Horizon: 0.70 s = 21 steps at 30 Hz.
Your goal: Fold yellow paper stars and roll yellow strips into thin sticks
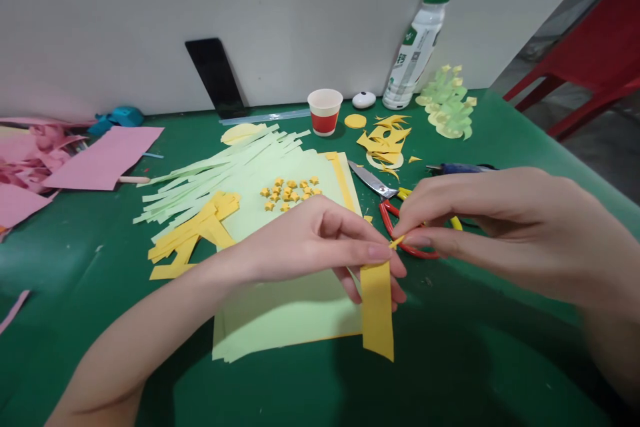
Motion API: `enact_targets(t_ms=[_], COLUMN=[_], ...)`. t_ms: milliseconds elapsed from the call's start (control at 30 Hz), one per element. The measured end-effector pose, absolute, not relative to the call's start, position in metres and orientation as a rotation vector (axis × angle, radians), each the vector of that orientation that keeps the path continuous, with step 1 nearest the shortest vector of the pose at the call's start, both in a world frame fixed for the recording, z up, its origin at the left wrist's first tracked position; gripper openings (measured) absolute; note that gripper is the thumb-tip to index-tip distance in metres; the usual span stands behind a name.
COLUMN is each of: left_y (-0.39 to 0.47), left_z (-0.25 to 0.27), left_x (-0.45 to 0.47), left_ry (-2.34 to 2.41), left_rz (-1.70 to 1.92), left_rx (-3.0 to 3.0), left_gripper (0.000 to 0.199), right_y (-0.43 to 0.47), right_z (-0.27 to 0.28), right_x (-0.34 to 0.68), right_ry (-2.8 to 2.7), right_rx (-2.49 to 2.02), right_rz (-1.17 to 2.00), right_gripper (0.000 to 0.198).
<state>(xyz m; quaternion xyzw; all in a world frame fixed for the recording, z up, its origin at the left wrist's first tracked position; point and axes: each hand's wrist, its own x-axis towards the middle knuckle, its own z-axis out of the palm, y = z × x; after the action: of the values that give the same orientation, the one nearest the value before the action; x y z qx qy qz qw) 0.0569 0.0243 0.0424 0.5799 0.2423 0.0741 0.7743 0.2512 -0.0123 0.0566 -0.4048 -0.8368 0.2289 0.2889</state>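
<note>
A yellow paper strip [377, 313] hangs down from the fingers of my left hand [325, 240], which pinches its upper part between thumb and fingers. At the strip's narrow top end, the thumb and index finger of my right hand [495, 230] close on a small yellow tip. Both hands meet just above the right edge of a stack of pale green paper [295, 313]. Several small folded yellow paper stars [287, 193] lie on that stack, behind my left wrist. Scissors [373, 183] with red and yellow handles lie partly hidden behind my right fingers.
Cut yellow strips [200, 230] and pale green strips [225, 173] lie to the left, with pink paper [107, 160] beyond. Along the wall stand a phone [215, 77], a paper cup [325, 113] and a leaning bottle [417, 50]. Yellow scraps [385, 140] lie behind the scissors.
</note>
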Motion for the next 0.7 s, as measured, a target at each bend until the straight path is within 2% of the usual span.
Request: enact_targets(t_ms=[167, 367, 700], left_y=[0.026, 0.027, 0.029], left_z=[0.041, 0.035, 0.035], left_x=[0.059, 0.063, 0.059], left_ry=[0.595, 0.676, 0.677], left_rz=[0.219, 0.282, 0.166], left_rx=[1.236, 1.215, 1.283], left_gripper=[0.010, 0.005, 0.015], right_y=[-0.010, -0.007, -0.008], right_z=[0.054, 0.053, 0.054], right_x=[0.253, 0.251, 0.263], right_ry=[-2.235, -2.317, -2.352], right_rx=[-1.104, -1.111, -1.000], right_rz=[0.675, 0.567, 0.442], right_gripper=[0.016, 0.027, 0.013])
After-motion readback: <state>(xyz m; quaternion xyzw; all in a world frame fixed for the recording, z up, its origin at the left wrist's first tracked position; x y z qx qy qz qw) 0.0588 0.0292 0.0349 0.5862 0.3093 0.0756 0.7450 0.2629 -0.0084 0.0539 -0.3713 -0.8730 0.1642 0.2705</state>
